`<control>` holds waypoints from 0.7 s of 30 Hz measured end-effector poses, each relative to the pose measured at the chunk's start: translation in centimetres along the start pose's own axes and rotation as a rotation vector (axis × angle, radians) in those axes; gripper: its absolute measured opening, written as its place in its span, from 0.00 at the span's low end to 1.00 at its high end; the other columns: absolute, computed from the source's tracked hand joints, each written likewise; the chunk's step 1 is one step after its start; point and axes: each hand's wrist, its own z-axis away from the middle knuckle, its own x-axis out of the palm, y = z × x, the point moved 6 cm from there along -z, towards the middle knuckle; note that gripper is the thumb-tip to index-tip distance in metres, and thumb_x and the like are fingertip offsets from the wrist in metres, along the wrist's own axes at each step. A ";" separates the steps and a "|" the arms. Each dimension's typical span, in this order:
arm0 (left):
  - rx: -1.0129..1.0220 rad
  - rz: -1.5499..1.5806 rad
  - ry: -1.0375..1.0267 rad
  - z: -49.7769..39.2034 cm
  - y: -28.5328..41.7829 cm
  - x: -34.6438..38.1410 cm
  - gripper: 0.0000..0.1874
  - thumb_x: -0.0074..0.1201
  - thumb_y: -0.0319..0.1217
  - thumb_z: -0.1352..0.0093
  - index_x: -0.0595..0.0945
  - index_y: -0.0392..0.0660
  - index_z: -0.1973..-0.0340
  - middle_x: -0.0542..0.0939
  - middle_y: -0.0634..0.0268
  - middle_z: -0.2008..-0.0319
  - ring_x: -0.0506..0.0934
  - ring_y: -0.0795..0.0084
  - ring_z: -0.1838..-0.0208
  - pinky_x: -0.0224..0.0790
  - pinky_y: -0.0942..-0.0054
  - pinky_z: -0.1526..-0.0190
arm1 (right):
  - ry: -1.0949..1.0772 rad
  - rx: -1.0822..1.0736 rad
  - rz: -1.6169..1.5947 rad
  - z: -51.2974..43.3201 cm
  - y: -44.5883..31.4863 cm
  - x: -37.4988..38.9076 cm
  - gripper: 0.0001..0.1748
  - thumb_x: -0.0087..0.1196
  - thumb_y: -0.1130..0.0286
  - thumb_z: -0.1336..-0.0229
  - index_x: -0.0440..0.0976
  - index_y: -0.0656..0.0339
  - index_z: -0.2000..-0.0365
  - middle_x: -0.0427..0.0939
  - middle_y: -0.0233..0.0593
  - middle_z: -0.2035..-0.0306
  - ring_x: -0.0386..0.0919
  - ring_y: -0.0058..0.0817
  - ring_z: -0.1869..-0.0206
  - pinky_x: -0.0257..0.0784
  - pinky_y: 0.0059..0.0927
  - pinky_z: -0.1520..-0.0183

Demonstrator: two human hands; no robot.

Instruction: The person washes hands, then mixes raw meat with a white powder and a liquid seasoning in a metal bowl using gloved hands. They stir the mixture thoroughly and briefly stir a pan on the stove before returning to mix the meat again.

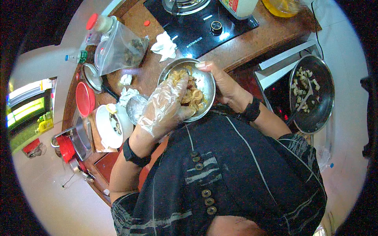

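Note:
My right hand (226, 84) is bare and grips the rim of a stainless steel bowl (209, 84), thumb over the edge. The bowl is tilted close in front of my chest. Inside lie wet, brownish-yellow coated food pieces (193, 98), perhaps meat. My left hand (162, 103), in a clear plastic disposable glove, reaches into the bowl with pieces between its thumb and fingers. Some fingertips are hidden among the food. Just left of the gloved hand stands a smaller metal bowl (135, 107).
At right, a wok (324, 109) holds chopped pale pieces and a spatula (305, 96). A black hob (192, 32) lies ahead. Crumpled tissue (164, 46), a plastic bag (115, 56), a red bowl (84, 98) and a white container (103, 125) stand left on the brown counter (141, 78).

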 end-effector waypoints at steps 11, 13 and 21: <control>-0.344 0.495 0.056 0.5 -5.2 2.9 0.14 0.48 0.33 0.32 0.76 0.40 0.54 0.78 0.58 0.57 0.76 0.66 0.56 0.70 0.69 0.51 | -0.052 0.135 0.050 -0.9 1.2 0.1 0.33 0.48 0.45 0.46 0.71 0.64 0.53 0.78 0.44 0.57 0.79 0.31 0.57 0.75 0.33 0.53; -0.048 0.104 0.142 -0.3 -3.6 0.4 0.14 0.49 0.28 0.34 0.76 0.39 0.54 0.78 0.57 0.56 0.76 0.64 0.55 0.69 0.68 0.50 | -0.019 0.193 -0.003 -1.0 1.6 -0.2 0.33 0.48 0.44 0.47 0.73 0.64 0.55 0.79 0.43 0.56 0.78 0.31 0.57 0.72 0.31 0.52; -0.006 0.131 -0.281 -1.5 1.0 1.8 0.22 0.57 0.35 0.42 0.77 0.46 0.51 0.75 0.46 0.51 0.71 0.45 0.46 0.61 0.53 0.42 | 0.007 0.010 -0.005 -1.1 0.8 0.0 0.24 0.51 0.50 0.44 0.73 0.59 0.56 0.79 0.39 0.59 0.79 0.26 0.61 0.76 0.29 0.56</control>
